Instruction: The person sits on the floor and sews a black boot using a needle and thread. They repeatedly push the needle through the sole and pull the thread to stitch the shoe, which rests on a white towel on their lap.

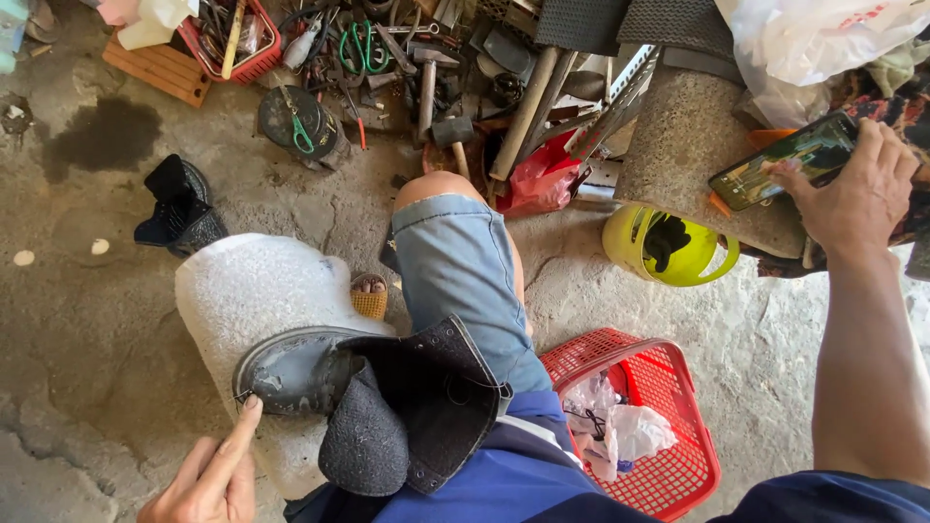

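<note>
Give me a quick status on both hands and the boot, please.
Left hand open, forefinger touching black boot toe. Right hand gripping phone. Boot lies across the lap, nothing blocking it.

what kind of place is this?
Probably a small shoe-repair spot set up on a bare concrete floor. A black boot lies across the person's lap with the left hand at its toe, and hammers, green-handled scissors and other tools are piled just ahead.

lit phone screen (pixel 787 160) upper right, white plastic bag (pixel 823 34) above
</note>
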